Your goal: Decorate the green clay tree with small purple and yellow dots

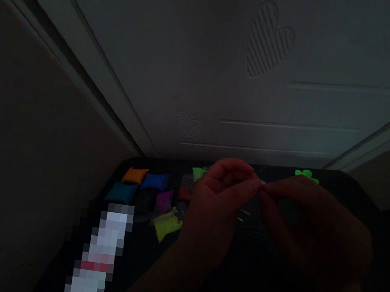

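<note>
Both hands meet over the dark table, fingertip to fingertip. Between them is a tiny purple-and-yellow piece [262,185], which looks like modelling clay; its shape is too small to make out. My left hand [222,197] pinches it from the left between thumb and fingers, the other fingers curled. From the right, my right hand [310,223] pinches at it with thumb and forefinger. Below the fingertips a thin pink tool-like piece [245,212] and a small yellow-green strip [240,219] lie on the table. Beyond my right hand is a green flower-shaped piece [307,175].
Clay packets lie at the left: orange [135,175], blue [154,182], teal [121,193], black [145,201], purple [164,201], yellow [168,225], red [185,193] and green [198,173]. A blurred white object [100,253] is nearest me. A white panel [192,59] with hearts rises behind the table.
</note>
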Demonstrator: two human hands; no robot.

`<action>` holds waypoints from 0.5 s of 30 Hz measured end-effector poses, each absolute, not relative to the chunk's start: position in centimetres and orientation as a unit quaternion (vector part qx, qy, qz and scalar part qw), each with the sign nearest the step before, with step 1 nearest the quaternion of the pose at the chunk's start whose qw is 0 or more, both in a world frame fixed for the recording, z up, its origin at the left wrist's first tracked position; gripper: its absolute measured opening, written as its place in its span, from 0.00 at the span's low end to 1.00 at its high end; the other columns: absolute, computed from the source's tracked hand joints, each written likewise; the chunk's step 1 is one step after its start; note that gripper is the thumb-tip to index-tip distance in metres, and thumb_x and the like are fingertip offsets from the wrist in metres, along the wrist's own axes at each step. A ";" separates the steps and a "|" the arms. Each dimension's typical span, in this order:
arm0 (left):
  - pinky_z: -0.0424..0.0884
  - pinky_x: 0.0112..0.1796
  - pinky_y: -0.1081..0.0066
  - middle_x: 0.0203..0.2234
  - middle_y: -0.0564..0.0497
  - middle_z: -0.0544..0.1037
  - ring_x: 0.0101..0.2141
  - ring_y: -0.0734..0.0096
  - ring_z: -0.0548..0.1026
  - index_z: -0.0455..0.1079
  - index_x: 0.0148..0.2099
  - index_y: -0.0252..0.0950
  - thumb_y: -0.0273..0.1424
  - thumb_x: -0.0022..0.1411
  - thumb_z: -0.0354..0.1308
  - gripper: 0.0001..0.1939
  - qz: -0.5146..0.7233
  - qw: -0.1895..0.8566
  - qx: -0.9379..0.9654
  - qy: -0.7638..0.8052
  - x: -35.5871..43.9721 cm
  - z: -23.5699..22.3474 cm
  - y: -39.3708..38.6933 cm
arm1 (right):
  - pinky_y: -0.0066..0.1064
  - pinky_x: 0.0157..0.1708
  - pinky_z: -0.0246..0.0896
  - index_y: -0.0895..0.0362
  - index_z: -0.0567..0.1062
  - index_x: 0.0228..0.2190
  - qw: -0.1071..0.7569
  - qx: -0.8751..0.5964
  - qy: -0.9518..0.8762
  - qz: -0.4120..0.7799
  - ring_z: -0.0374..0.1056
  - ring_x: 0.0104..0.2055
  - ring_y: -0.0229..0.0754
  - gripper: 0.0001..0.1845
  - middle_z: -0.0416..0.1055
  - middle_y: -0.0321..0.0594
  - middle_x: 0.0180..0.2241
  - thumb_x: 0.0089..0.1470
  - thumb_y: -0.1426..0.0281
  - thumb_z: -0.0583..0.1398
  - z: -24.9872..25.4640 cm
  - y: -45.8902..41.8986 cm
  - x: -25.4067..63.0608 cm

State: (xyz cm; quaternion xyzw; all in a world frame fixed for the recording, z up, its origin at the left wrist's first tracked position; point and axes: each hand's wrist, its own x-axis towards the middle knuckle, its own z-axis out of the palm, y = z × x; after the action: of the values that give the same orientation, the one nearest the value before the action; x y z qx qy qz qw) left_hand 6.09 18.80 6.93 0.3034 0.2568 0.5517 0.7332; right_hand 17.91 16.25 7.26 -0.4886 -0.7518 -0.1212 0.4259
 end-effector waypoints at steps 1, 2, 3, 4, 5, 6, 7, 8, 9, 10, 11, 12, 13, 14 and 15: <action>0.66 0.31 0.78 0.25 0.57 0.71 0.28 0.80 0.69 0.67 0.32 0.38 0.24 0.48 0.59 0.07 0.551 0.731 0.308 0.259 6.0 6.9 18.8 | 0.26 0.29 0.58 0.51 0.66 0.35 0.428 -0.490 -0.749 -0.124 0.66 0.30 0.33 0.09 0.71 0.30 0.29 0.49 0.71 0.58 7.3 16.3 17.9; 0.66 0.31 0.77 0.25 0.56 0.71 0.28 0.79 0.69 0.67 0.32 0.38 0.24 0.48 0.59 0.07 0.552 0.728 0.312 0.261 6.0 6.9 18.8 | 0.26 0.29 0.58 0.51 0.66 0.34 0.429 -0.492 -0.747 -0.126 0.66 0.29 0.33 0.08 0.71 0.30 0.29 0.49 0.71 0.58 7.3 16.3 17.9; 0.66 0.31 0.77 0.25 0.56 0.71 0.28 0.79 0.69 0.67 0.32 0.38 0.24 0.48 0.59 0.07 0.552 0.725 0.316 0.263 6.0 6.9 18.8 | 0.26 0.29 0.58 0.52 0.67 0.33 0.431 -0.493 -0.745 -0.127 0.66 0.29 0.33 0.07 0.71 0.31 0.29 0.49 0.71 0.58 7.4 16.3 17.8; 0.66 0.30 0.77 0.25 0.56 0.71 0.28 0.79 0.69 0.67 0.32 0.38 0.24 0.48 0.59 0.07 0.555 0.721 0.318 0.264 6.0 6.9 18.8 | 0.26 0.28 0.58 0.52 0.67 0.33 0.431 -0.493 -0.745 -0.127 0.66 0.29 0.33 0.06 0.71 0.31 0.28 0.49 0.71 0.57 7.4 16.3 17.8; 0.66 0.30 0.77 0.25 0.56 0.71 0.28 0.79 0.69 0.67 0.32 0.38 0.24 0.48 0.59 0.07 0.557 0.718 0.322 0.265 5.9 6.9 18.7 | 0.26 0.28 0.58 0.52 0.67 0.32 0.430 -0.494 -0.745 -0.125 0.66 0.28 0.33 0.05 0.71 0.31 0.28 0.49 0.71 0.57 7.5 16.3 17.7; 0.66 0.30 0.77 0.25 0.56 0.71 0.28 0.79 0.69 0.67 0.32 0.39 0.24 0.48 0.59 0.07 0.558 0.715 0.325 0.268 5.9 6.9 18.7 | 0.26 0.28 0.58 0.52 0.67 0.31 0.428 -0.494 -0.747 -0.123 0.66 0.28 0.33 0.04 0.71 0.32 0.27 0.49 0.71 0.57 7.5 16.3 17.7; 0.66 0.29 0.78 0.25 0.56 0.71 0.28 0.80 0.69 0.67 0.32 0.39 0.24 0.48 0.59 0.07 0.559 0.712 0.327 0.270 5.9 6.9 18.7 | 0.26 0.27 0.58 0.52 0.67 0.30 0.427 -0.496 -0.747 -0.121 0.66 0.27 0.33 0.03 0.70 0.32 0.27 0.49 0.72 0.57 7.5 16.3 17.7; 0.65 0.29 0.78 0.25 0.56 0.71 0.27 0.80 0.69 0.67 0.32 0.39 0.24 0.48 0.59 0.07 0.559 0.711 0.330 0.271 5.9 6.9 18.7 | 0.26 0.27 0.58 0.52 0.67 0.29 0.426 -0.497 -0.747 -0.122 0.66 0.27 0.34 0.03 0.70 0.32 0.26 0.49 0.72 0.57 7.5 16.3 17.7; 0.65 0.29 0.78 0.25 0.56 0.71 0.27 0.80 0.69 0.67 0.32 0.38 0.24 0.48 0.59 0.07 0.559 0.709 0.333 0.271 5.8 6.9 18.7 | 0.27 0.27 0.58 0.52 0.67 0.29 0.425 -0.498 -0.745 -0.125 0.65 0.27 0.34 0.03 0.70 0.32 0.26 0.49 0.72 0.57 7.5 16.3 17.7; 0.65 0.28 0.78 0.25 0.56 0.71 0.27 0.79 0.68 0.67 0.32 0.38 0.25 0.49 0.58 0.07 0.559 0.709 0.335 0.269 5.8 6.9 18.7 | 0.27 0.27 0.58 0.52 0.67 0.30 0.426 -0.498 -0.744 -0.130 0.65 0.27 0.34 0.04 0.70 0.32 0.26 0.48 0.72 0.57 7.4 16.3 17.7; 0.65 0.28 0.77 0.25 0.55 0.72 0.27 0.78 0.69 0.67 0.32 0.38 0.25 0.49 0.58 0.06 0.558 0.710 0.337 0.267 5.8 7.0 18.7 | 0.27 0.27 0.58 0.52 0.67 0.30 0.426 -0.497 -0.744 -0.134 0.65 0.27 0.34 0.04 0.70 0.32 0.26 0.48 0.72 0.58 7.4 16.3 17.7; 0.65 0.27 0.77 0.25 0.55 0.72 0.27 0.78 0.69 0.67 0.32 0.37 0.26 0.50 0.57 0.05 0.558 0.711 0.338 0.264 5.7 7.1 18.7 | 0.27 0.26 0.57 0.52 0.67 0.30 0.427 -0.496 -0.744 -0.137 0.65 0.26 0.34 0.04 0.70 0.32 0.26 0.48 0.72 0.58 7.3 16.2 17.7; 0.65 0.28 0.76 0.25 0.55 0.72 0.27 0.77 0.69 0.67 0.32 0.37 0.26 0.50 0.56 0.04 0.558 0.711 0.338 0.262 5.7 7.1 18.7 | 0.27 0.26 0.57 0.52 0.67 0.30 0.426 -0.496 -0.744 -0.138 0.65 0.26 0.34 0.04 0.69 0.32 0.25 0.48 0.71 0.58 7.3 16.2 17.7; 0.65 0.28 0.76 0.24 0.54 0.72 0.27 0.77 0.69 0.67 0.32 0.37 0.26 0.50 0.55 0.04 0.558 0.712 0.338 0.260 5.7 7.2 18.6 | 0.26 0.26 0.57 0.52 0.67 0.30 0.424 -0.499 -0.743 -0.136 0.65 0.26 0.34 0.04 0.69 0.32 0.25 0.48 0.71 0.58 7.3 16.2 17.7; 0.65 0.29 0.75 0.24 0.54 0.72 0.27 0.76 0.68 0.66 0.32 0.36 0.26 0.51 0.55 0.04 0.558 0.711 0.339 0.259 5.7 7.3 18.6 | 0.26 0.26 0.58 0.52 0.67 0.30 0.424 -0.504 -0.740 -0.134 0.64 0.25 0.34 0.04 0.69 0.32 0.25 0.49 0.71 0.58 7.3 16.2 17.7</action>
State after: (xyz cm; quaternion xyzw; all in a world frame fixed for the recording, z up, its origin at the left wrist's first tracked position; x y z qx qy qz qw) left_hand 5.74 18.64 7.29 0.3394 0.2592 0.5582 0.7114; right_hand 17.74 16.21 7.32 -0.5044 -0.7401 -0.1344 0.4239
